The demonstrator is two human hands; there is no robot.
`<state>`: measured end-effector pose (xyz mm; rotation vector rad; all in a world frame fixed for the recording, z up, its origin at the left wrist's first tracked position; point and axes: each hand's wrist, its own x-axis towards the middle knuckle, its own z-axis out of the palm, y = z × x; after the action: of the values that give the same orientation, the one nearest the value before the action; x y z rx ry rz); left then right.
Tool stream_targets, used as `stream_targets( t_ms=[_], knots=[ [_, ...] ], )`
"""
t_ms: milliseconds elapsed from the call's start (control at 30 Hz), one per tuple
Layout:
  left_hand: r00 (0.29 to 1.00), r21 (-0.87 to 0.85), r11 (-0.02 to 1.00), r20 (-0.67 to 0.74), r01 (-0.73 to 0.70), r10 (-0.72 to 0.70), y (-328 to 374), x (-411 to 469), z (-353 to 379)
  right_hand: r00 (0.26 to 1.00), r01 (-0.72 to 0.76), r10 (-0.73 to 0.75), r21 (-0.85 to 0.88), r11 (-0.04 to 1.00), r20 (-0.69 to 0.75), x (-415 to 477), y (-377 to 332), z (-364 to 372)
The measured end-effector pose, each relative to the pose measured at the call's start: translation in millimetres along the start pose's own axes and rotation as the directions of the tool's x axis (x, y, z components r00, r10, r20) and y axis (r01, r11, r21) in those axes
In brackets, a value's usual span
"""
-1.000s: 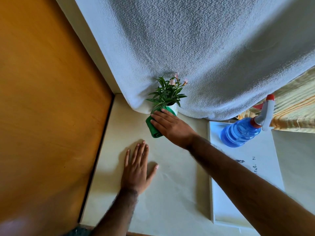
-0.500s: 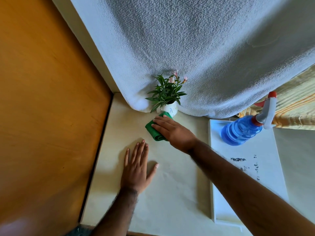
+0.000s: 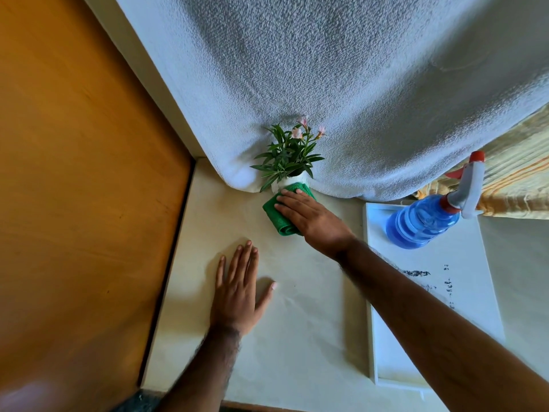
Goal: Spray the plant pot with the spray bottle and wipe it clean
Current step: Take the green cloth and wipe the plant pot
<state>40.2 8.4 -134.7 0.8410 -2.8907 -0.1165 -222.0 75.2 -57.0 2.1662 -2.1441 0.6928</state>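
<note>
Head view: green cloth pressed against the plant pot.
A white towel (image 3: 341,84) hung behind; the blue spray bottle (image 3: 427,220) stood on a white tray (image 3: 463,292). The small white plant pot (image 3: 292,181) sat on the bench (image 3: 297,337). The right hand (image 3: 312,217) held the folded green cloth (image 3: 274,215) under flat fingers; the left hand (image 3: 237,292) lay open, empty.

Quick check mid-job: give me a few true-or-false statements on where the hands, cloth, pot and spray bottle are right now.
1. The right hand presses the green cloth against the white pot. True.
2. The left hand grips the pot. False: it lies flat and open on the table, apart from the pot.
3. The spray bottle is held in a hand. False: it stands on the white tray, untouched.
4. The plant stands upright in front of the white towel. True.
5. The tray is left of the pot. False: it is to the right.
</note>
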Motion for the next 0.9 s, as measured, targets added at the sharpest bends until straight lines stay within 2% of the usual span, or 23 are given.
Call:
stream_targets(
  t_ms=[333, 567, 667, 900],
  knots=[
    [1.0, -0.014, 1.0, -0.022, -0.005, 0.004, -2.9, -1.4, 5.8, 0.994, -0.086, 0.078, 0.118, 0.989, 0.072, -15.8, -2.5, 2.8],
    [1.0, -0.019, 1.0, -0.001, 0.0, 0.0, -3.0, -0.9, 6.5, 0.998, -0.009, 0.011, 0.029, 1.0, -0.066, 3.6, -0.5, -18.8],
    [1.0, -0.015, 1.0, 0.012, 0.004, -0.004, -2.5, -0.2, 6.3, 0.999, -0.001, 0.003, 0.042, 0.999, -0.043, 6.2, 1.5, -18.2],
    [1.0, -0.001, 1.0, 0.026, 0.003, -0.003, -2.9, -0.5, 3.9, 0.996, -0.089, 0.086, 0.111, 0.99, 0.032, -0.8, 8.2, -9.4]
  ],
)
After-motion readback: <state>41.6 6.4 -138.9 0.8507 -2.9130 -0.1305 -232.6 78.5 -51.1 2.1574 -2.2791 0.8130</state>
